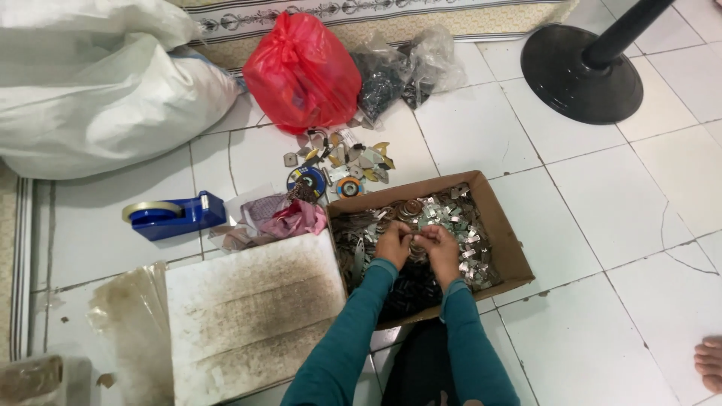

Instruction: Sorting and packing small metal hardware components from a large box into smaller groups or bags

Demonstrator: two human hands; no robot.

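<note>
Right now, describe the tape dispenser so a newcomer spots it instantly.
Start at the big white sack top left. On the floor tiles just below it sits the tape dispenser, left of the cardboard box. It is the only solid blue thing there, carrying a pale tape roll.

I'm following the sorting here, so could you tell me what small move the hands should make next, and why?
Probably lift the small metal piece clear of the heap before working on it. Both the left hand and the right hand pinch together low over the cardboard box, right against the loose metal parts, so neighbouring pieces could snag. What exactly the fingers hold is too small to tell.
</note>
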